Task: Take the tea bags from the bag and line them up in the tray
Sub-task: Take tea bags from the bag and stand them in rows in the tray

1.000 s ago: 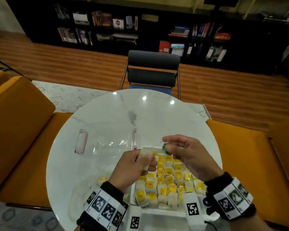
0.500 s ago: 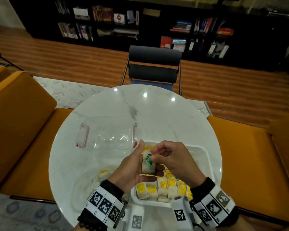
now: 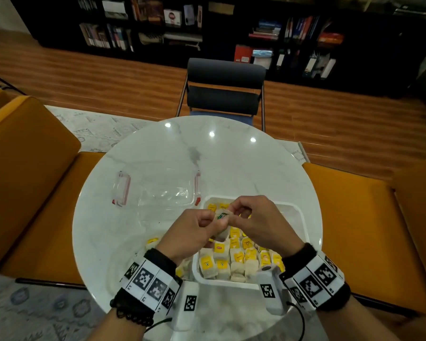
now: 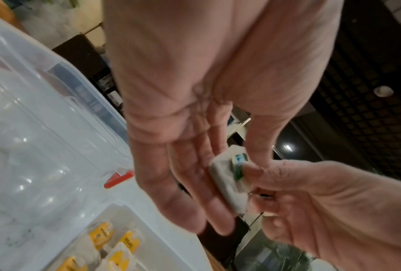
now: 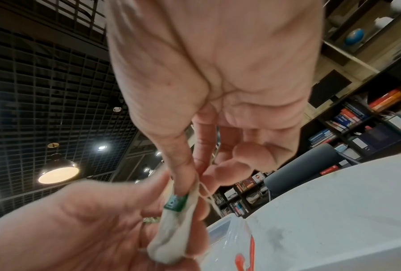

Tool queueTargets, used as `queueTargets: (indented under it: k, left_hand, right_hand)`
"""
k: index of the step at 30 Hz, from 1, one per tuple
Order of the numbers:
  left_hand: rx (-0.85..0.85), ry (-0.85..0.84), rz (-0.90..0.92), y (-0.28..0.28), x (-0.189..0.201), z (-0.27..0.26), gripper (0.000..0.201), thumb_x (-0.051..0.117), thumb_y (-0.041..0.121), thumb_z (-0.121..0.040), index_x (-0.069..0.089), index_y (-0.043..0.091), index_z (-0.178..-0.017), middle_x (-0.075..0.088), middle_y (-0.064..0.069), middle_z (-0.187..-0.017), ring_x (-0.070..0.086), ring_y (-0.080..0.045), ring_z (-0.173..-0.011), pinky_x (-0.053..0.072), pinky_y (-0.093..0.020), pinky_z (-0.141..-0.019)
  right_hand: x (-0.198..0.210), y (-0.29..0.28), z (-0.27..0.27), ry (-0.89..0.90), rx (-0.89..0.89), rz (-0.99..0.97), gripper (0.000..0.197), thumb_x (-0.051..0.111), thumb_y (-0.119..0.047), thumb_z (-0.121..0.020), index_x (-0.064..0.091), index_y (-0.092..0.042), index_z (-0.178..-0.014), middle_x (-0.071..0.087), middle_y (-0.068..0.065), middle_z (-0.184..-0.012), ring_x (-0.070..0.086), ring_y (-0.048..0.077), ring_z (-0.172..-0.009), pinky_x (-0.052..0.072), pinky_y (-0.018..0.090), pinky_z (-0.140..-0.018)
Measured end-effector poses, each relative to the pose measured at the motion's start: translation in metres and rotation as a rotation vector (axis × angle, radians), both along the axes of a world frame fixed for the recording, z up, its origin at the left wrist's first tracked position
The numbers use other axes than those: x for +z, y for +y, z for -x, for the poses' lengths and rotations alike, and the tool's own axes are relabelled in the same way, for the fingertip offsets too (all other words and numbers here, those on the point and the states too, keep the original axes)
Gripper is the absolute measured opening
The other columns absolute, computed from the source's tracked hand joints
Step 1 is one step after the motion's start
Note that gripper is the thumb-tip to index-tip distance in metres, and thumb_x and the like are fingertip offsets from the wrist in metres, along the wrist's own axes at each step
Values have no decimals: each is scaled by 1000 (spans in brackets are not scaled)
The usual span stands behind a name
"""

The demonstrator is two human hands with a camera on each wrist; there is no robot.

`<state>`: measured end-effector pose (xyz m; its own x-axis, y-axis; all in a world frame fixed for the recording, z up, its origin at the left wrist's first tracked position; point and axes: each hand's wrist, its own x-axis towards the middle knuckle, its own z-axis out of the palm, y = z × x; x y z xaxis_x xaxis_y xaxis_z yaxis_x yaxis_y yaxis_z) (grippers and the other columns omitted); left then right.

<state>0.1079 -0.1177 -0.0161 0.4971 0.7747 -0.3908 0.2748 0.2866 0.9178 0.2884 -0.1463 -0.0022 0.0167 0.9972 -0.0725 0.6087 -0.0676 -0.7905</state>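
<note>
The green-tagged tea bag [image 3: 222, 216] is mostly covered in the head view by the left hand [image 3: 194, 232] and right hand [image 3: 261, 223] pinching it, and its tag print is too small and blurred to read in any view. The near rows of yellow-tagged tea bags [image 3: 221, 263] in the white tray [image 3: 298, 212] are partly blocked by the wrist cameras, the middle rows lie under the hands, and their logos cannot be read. The clear plastic bag [image 3: 123, 244] on the table is hard to trace against the marble, so its outline cannot be told, and the tea bags [image 3: 153, 242] inside it are largely behind the left wrist.
</note>
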Motion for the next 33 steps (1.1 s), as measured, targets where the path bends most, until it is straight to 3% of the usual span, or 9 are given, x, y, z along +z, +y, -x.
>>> queueTargets:
  k: [3,8,11,15,18,20,23,29,33]
  left_hand:
    - [95,7,-64,-5,-10,-1,16,66,18,-97,71,11,-83,77,-8,-82,76,-21,-80,56,-38,-75]
    - [104,70,-32,-15,-22,2,15,67,21,-96,74,10,-88,78,-5,-82,76,-21,-79,56,-29,-66]
    - [138,158,-67,-17,-31,19,12,68,21,-95,75,12,-89,78,-2,-78,75,-17,-73,53,-22,-61]
    - [279,153,-12,-17,-35,47,12,67,19,-95,74,10,-92,78,-3,-80,73,-15,-72,51,-26,-64]
    - [331,140,21,-18,-38,62,13,67,20,-96,74,9,-92,77,-6,-82,72,-17,-73,51,-30,-67]
    - [355,129,42,-18,-40,69,15,66,20,-96,73,8,-92,77,-8,-82,70,-18,-73,50,-27,-64]
    - [371,121,59,-18,-41,76,15,65,19,-97,73,7,-93,77,-11,-84,70,-19,-73,49,-23,-60]
    - [390,132,36,-17,-39,81,14,65,18,-97,73,7,-93,76,-12,-84,70,-18,-71,48,-29,-62]
    - [406,163,-13,-14,-40,89,11,66,16,-96,73,9,-93,76,-11,-79,69,-17,-70,49,-29,-61]
  right_hand:
    - [-5,-1,-2,72,-22,-8,6,77,-22,-83,73,-17,-82,67,-12,-68,56,-1,-60,42,13,-60]
    - [-25,-5,-1,190,-30,60,7,75,-18,-86,73,-12,-83,73,5,-77,63,13,-65,52,31,-67]
    - [-47,0,-11,22,17,175,13,73,-20,-87,69,-12,-79,67,6,-70,54,9,-61,45,27,-62]
    - [-84,-3,-12,-247,181,414,9,76,-19,-84,69,-17,-79,58,-9,-68,50,4,-62,40,21,-61]
    - [-104,-3,-2,-243,194,510,11,79,-19,-81,73,-11,-84,64,-1,-79,55,10,-68,44,22,-64]
    - [-109,-2,5,-202,206,557,16,79,-19,-81,67,-15,-71,63,-2,-71,55,9,-61,46,25,-64]
    - [-110,-1,12,-185,232,607,25,79,-20,-82,61,-22,-64,60,-8,-59,54,1,-50,45,17,-56]
    - [-120,-2,19,-305,85,564,26,83,-21,-76,58,-18,-70,66,-1,-78,60,11,-70,49,24,-61]
    - [-122,-2,18,-408,36,608,36,84,-34,-71,50,-20,-70,65,2,-83,65,20,-81,52,32,-66]
